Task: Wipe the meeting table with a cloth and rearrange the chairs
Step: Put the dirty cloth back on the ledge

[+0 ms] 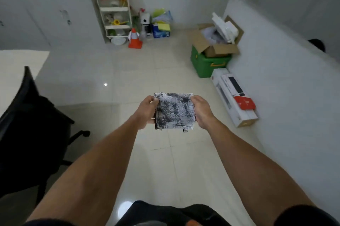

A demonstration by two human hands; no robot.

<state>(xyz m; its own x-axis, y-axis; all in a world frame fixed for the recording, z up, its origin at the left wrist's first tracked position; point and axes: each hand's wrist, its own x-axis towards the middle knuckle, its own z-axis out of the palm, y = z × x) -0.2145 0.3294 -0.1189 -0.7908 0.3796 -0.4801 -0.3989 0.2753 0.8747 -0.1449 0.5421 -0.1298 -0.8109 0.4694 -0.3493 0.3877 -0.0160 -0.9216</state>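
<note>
The person held a folded cloth [174, 110] out in front, up in the air over the shiny floor [147, 71]. The cloth was white with lots of dark smudges on it. The left hand [146, 112] gripped its left edge, with the thumb on top and the fingers tucked under. The right hand [201, 111] gripped its right edge the same way. Both arms were stretched forward and bare.

A black chair [31, 124] on wheels stood at the left. Just behind it was the pale corner of the worktop [16, 63]. The cloth was well apart from the worktop and did not touch it.

Far back by the wall stood a white shelf [114, 8] with small things on it. An orange cone [135, 39] sat on the floor beside the shelf. To the right, an open brown box [217, 45] rested on top of a green bin [206, 63]. A long white box [234, 97] lay on the floor near the bin, next to a low white wall [285, 78].
</note>
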